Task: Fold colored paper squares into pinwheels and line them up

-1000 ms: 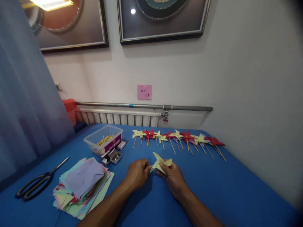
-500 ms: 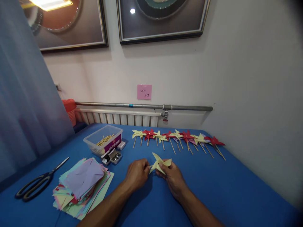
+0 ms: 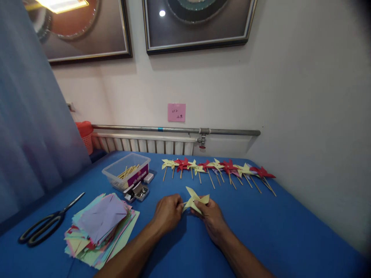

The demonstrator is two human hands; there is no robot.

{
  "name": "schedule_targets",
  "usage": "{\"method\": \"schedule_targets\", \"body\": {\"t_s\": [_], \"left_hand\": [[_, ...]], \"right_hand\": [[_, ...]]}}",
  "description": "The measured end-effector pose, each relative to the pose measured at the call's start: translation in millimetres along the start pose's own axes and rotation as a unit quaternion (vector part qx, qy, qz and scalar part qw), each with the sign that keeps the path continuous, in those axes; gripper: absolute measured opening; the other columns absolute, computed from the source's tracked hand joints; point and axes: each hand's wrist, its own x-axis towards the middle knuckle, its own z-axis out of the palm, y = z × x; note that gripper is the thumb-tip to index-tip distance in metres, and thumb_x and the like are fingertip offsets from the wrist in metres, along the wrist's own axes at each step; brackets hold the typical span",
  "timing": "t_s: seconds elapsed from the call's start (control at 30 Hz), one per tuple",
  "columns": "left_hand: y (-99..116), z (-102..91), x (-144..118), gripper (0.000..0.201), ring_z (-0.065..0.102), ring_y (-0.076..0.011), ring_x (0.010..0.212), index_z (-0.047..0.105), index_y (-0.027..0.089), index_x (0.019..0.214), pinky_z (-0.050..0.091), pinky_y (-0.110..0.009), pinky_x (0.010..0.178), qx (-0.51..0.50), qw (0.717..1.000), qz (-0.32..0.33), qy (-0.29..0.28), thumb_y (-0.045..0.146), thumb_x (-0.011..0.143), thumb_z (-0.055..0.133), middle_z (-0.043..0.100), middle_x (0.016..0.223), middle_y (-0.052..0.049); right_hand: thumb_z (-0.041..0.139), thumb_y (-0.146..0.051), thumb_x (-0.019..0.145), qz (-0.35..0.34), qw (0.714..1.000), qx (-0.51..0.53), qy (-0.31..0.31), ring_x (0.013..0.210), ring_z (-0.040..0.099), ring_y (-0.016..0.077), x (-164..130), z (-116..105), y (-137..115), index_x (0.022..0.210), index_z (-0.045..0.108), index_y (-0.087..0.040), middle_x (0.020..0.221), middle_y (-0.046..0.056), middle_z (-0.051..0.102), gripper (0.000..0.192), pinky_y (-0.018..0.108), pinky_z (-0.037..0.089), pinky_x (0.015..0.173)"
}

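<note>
Barely anything has moved since the earlier frame: well in from the worktop's (image 3: 261, 231) far edge, our left hand (image 3: 168, 212) pinches the stick (image 3: 184, 203), probably to steady it, while our right hand (image 3: 213, 216) grips the yellow pinwheel (image 3: 190, 203) near its centre.

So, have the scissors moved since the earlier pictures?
No, the scissors show no shift against the metal pipe on the wall or the paper stack.

The blue table (image 3: 261, 231), apparently cloth-covered, bore scissors (image 3: 61, 213), a stack of coloured paper (image 3: 101, 220), a clear tub (image 3: 139, 175), small boxes (image 3: 148, 178) beside it and a row of mostly red and yellow pinwheels (image 3: 228, 167).
</note>
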Motion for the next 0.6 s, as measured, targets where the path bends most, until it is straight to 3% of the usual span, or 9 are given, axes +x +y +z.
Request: {"method": "schedule_targets", "body": {"t_s": [0.6], "left_hand": [[0.8, -0.5, -0.7, 0.015, 0.06, -0.015, 0.074, 0.067, 0.021, 0.085, 0.03, -0.026, 0.064, 0.005, 1.0, 0.001, 0.0, 0.026, 0.09, 0.053, 0.07, 0.078, -0.001]], "right_hand": [[0.092, -0.032, 0.052, 0.022, 1.0, 0.016, 0.006, 0.075, 0.07, 0.0224, -4.0, 1.6, -4.3, 0.08, 0.064, -0.021, 0.075, -0.002, 0.073, 0.041, 0.03, 0.055, 0.061]]}}
